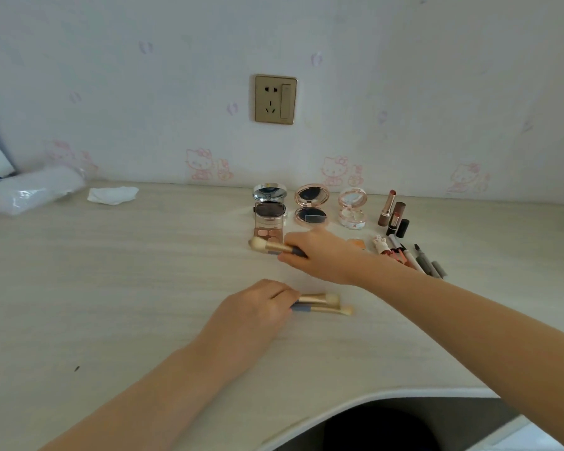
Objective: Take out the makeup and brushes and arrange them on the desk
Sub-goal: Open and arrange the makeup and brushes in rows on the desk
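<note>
Brushes: we note one brush [275, 247] pinched in the right hand [319, 255], arm extended over the bench [127, 271] beside the eyeshadow palette [269, 231]. Left hand [258, 309], fingers curled, grips two brushes [323, 304] lying on the bench.

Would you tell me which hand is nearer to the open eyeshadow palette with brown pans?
Right. The right hand, holding a gold-handled brush, lies beside the eyeshadow palette; the left hand rests nearer the desk's front.

desk [111, 288] left open, makeup [310, 206] crowding right
</note>
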A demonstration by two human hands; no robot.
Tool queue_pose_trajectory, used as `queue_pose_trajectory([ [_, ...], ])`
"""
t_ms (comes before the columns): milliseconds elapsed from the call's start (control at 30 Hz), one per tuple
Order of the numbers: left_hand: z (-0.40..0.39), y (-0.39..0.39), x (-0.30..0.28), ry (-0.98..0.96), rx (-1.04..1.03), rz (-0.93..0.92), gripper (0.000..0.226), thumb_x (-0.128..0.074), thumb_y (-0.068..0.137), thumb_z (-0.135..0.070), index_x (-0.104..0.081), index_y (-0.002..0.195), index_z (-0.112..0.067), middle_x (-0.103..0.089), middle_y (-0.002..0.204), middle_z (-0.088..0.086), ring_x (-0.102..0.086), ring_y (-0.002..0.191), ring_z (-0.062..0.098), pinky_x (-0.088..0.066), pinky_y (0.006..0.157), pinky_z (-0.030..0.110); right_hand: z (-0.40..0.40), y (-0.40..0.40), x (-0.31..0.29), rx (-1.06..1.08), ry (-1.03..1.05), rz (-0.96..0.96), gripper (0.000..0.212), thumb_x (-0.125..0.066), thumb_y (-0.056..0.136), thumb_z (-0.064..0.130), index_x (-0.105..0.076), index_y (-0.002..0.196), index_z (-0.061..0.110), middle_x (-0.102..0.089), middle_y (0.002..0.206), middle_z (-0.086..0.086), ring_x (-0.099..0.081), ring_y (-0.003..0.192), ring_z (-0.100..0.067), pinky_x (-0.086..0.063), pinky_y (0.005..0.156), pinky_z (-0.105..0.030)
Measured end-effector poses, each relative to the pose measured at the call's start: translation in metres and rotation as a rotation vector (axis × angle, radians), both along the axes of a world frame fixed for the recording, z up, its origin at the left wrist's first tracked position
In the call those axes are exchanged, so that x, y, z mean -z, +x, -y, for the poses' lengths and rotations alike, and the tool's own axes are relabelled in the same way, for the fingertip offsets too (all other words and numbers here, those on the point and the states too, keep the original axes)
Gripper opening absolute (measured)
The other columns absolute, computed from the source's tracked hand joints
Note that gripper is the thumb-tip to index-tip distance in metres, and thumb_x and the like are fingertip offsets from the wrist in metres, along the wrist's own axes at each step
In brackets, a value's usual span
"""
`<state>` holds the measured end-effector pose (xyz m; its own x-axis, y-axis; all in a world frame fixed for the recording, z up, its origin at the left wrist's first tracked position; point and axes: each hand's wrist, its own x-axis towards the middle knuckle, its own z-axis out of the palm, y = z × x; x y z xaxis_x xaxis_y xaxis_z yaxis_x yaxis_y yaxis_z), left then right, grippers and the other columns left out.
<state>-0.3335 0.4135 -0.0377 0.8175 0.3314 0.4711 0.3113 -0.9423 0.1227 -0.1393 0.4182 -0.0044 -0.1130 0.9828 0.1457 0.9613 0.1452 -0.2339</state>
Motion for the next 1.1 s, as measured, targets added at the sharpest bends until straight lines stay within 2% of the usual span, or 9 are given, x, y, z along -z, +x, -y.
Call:
queue_pose_trajectory([
  [167, -0.003, 0.002, 0.0, 0.095, 0.004, -0.014, 0.019, -0.079, 0.071, -0.008, -0.073, 0.087, -0.015, -0.07, 0.084, -0.002, -0.067, 0.081, 0.017, -0.056, 0.059, 0.03, -0.003, -0.003, 0.007, -0.065, -0.104, 0.084, 0.026, -0.052, 0.093, 0.042, -0.052, 0.079, 0.02, -0.046, 0.062, 0.012, -0.041, 0.062, -0.004, -0.033, 0.059, -0.031],
  [333, -0.003, 0.006, 0.002, 0.127, 0.005, -0.01, 0.016, -0.078, 0.072, -0.008, -0.073, 0.086, -0.016, -0.07, 0.084, -0.004, -0.067, 0.084, 0.016, -0.056, 0.061, 0.03, 0.002, -0.002, 0.006, -0.077, -0.181, 0.011, 0.02, -0.051, 0.091, 0.048, -0.051, 0.08, 0.03, -0.052, 0.069, 0.013, -0.05, 0.073, -0.01, -0.047, 0.071, -0.033],
  [467, -0.005, 0.007, 0.002, 0.147, 0.004, -0.008, 0.01, -0.071, 0.08, -0.012, -0.073, 0.089, -0.016, -0.07, 0.082, -0.004, -0.065, 0.08, 0.017, -0.055, 0.063, 0.032, 0.002, 0.004, 0.008, -0.129, -0.17, 0.099, 0.016, -0.041, 0.1, 0.02, -0.057, 0.099, 0.017, -0.043, 0.068, 0.019, -0.045, 0.067, -0.011, -0.04, 0.091, -0.041],
  [533, -0.005, 0.007, 0.001, 0.139, 0.01, 0.014, 0.008, -0.068, 0.083, -0.013, -0.073, 0.089, -0.015, -0.069, 0.081, -0.003, -0.064, 0.078, 0.018, -0.055, 0.063, 0.033, 0.004, 0.008, 0.009, -0.108, -0.189, 0.084, 0.023, -0.045, 0.096, 0.006, -0.053, 0.113, 0.017, -0.043, 0.069, 0.019, -0.042, 0.065, -0.007, -0.042, 0.089, -0.037],
  [600, -0.004, 0.006, 0.001, 0.145, 0.012, 0.03, 0.008, -0.068, 0.083, -0.014, -0.073, 0.089, -0.014, -0.069, 0.079, -0.004, -0.064, 0.076, 0.018, -0.054, 0.061, 0.033, 0.005, 0.011, 0.009, -0.077, -0.196, 0.034, 0.036, -0.046, 0.09, -0.001, -0.049, 0.119, 0.019, -0.047, 0.07, 0.014, -0.041, 0.066, -0.006, -0.042, 0.074, -0.027],
  [700, -0.004, 0.006, 0.0, 0.145, 0.015, 0.045, 0.009, -0.066, 0.083, -0.016, -0.073, 0.089, -0.015, -0.068, 0.078, -0.005, -0.062, 0.076, 0.018, -0.053, 0.059, 0.033, 0.009, 0.01, 0.007, -0.067, -0.182, 0.037, 0.046, -0.042, 0.088, -0.006, -0.046, 0.124, 0.023, -0.05, 0.074, 0.013, -0.043, 0.072, -0.006, -0.031, 0.058, -0.017],
  [867, -0.005, 0.006, 0.0, 0.141, 0.012, 0.044, 0.01, -0.067, 0.082, -0.018, -0.073, 0.088, -0.015, -0.068, 0.077, -0.005, -0.061, 0.076, 0.018, -0.051, 0.057, 0.033, 0.011, 0.013, -0.006, -0.052, -0.203, 0.044, 0.056, -0.032, 0.087, -0.009, -0.043, 0.127, 0.028, -0.063, 0.1, 0.003, -0.057, 0.088, -0.014, -0.042, 0.062, -0.02],
  [933, -0.006, 0.006, 0.002, 0.144, 0.005, 0.044, 0.012, -0.065, 0.082, -0.019, -0.074, 0.089, -0.016, -0.068, 0.078, -0.005, -0.061, 0.075, 0.018, -0.051, 0.057, 0.033, 0.011, 0.013, -0.013, -0.042, -0.216, 0.045, 0.051, -0.033, 0.09, -0.006, -0.045, 0.126, 0.027, -0.067, 0.096, 0.005, -0.061, 0.085, -0.013, -0.052, 0.071, -0.028],
  [1100, -0.008, 0.006, 0.004, 0.105, 0.026, 0.09, 0.013, -0.072, 0.075, -0.012, -0.073, 0.088, -0.012, -0.069, 0.086, -0.002, -0.062, 0.085, 0.019, -0.052, 0.066, 0.028, 0.003, 0.01, -0.022, 0.011, -0.244, -0.067, 0.041, -0.028, 0.098, 0.002, -0.05, 0.122, 0.026, -0.07, 0.085, 0.005, -0.066, 0.082, -0.013, -0.059, 0.07, -0.032],
])
